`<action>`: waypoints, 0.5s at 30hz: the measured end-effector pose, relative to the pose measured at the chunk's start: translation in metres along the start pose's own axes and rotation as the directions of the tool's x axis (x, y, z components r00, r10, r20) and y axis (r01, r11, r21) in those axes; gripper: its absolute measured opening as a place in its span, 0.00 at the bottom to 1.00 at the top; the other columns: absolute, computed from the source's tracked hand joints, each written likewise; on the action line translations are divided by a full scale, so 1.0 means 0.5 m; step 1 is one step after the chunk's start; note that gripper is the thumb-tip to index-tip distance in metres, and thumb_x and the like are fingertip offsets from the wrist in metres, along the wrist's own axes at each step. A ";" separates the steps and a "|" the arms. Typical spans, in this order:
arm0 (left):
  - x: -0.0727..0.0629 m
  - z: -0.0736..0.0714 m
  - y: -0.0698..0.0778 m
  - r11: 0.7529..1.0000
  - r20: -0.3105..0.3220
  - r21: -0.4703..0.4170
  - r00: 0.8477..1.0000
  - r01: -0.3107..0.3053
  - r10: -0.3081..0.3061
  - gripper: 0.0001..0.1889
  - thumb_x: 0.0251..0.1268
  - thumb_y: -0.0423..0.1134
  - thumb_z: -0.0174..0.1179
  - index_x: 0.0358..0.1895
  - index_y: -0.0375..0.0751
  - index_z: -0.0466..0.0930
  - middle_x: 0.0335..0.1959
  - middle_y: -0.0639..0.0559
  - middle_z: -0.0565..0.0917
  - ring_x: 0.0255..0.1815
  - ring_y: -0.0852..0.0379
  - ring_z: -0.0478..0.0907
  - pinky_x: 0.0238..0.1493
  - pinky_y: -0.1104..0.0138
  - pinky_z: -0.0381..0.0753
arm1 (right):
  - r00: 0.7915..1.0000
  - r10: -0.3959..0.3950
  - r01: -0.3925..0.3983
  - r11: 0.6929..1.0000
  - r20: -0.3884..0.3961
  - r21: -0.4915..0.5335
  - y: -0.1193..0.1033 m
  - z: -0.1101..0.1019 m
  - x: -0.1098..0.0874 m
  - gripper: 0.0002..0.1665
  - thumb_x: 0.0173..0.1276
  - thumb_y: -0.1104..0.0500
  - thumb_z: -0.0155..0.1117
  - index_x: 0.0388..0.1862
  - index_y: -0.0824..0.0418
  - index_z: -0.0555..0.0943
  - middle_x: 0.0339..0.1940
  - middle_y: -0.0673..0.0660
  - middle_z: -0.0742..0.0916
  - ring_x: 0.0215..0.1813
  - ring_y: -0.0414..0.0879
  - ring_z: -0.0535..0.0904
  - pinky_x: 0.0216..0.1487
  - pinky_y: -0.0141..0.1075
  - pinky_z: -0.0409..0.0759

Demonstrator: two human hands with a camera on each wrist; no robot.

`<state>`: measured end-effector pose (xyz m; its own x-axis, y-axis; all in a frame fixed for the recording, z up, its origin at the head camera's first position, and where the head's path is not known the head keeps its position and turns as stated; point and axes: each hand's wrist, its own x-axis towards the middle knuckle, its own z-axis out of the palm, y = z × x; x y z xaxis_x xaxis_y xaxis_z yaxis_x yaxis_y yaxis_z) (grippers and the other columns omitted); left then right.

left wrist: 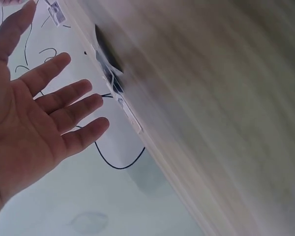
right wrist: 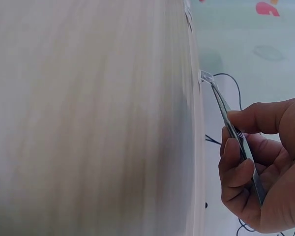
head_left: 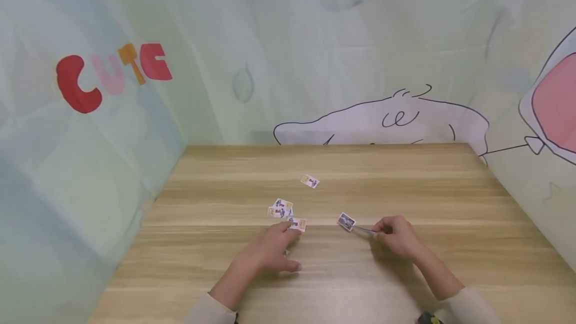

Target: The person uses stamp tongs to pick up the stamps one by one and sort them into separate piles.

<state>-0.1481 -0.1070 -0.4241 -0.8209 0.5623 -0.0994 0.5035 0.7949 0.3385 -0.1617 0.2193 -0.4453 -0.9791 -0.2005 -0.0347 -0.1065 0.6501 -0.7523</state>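
Note:
My right hand [head_left: 399, 237] grips a pair of metal tweezers [right wrist: 240, 142] between thumb and curled fingers. At the tweezers' tips is a small printed card [head_left: 346, 221], its dark picture side facing up in the head view; in the right wrist view it stands out from the tips. With fingers spread, my left hand [head_left: 272, 249] is over the table beside another small card [head_left: 298, 223]. Just beyond that lie overlapping cards [head_left: 280, 209]. The left wrist view shows the palm with nothing in it. A bit of something small is partly hidden under the left hand.
A single card [head_left: 310, 181] lies farther back on the wood-grain table [head_left: 405, 179]. Printed fabric walls [head_left: 216, 64] stand behind the table and along its left side. A dark object [head_left: 427, 318] shows at the bottom edge by the right sleeve.

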 end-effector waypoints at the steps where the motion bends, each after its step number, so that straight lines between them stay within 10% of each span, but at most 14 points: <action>1: -0.001 0.002 -0.002 1.000 -0.001 -0.009 1.000 0.005 -0.005 0.39 0.45 0.56 0.68 0.62 0.42 0.71 0.64 0.39 0.66 0.63 0.41 0.64 0.61 0.49 0.64 | 1.000 0.002 -0.002 1.000 -0.005 0.005 0.004 -0.001 -0.002 0.03 0.56 0.70 0.62 0.30 0.67 0.82 0.25 0.51 0.81 0.30 0.45 0.74 0.33 0.38 0.74; 15: 0.022 0.005 -0.038 0.999 0.041 0.006 0.999 0.032 -0.032 0.39 0.44 0.56 0.68 0.62 0.42 0.71 0.65 0.38 0.66 0.63 0.40 0.64 0.57 0.45 0.65 | 0.997 0.049 -0.046 0.997 -0.058 0.055 0.026 -0.039 0.006 0.06 0.56 0.71 0.61 0.33 0.70 0.81 0.26 0.55 0.82 0.29 0.46 0.73 0.28 0.35 0.74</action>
<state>-0.1663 -0.1154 -0.4338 -0.8250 0.5454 -0.1480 0.4787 0.8136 0.3299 -0.1695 0.2414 -0.4421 -0.9915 -0.1255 -0.0329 -0.0521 0.6176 -0.7848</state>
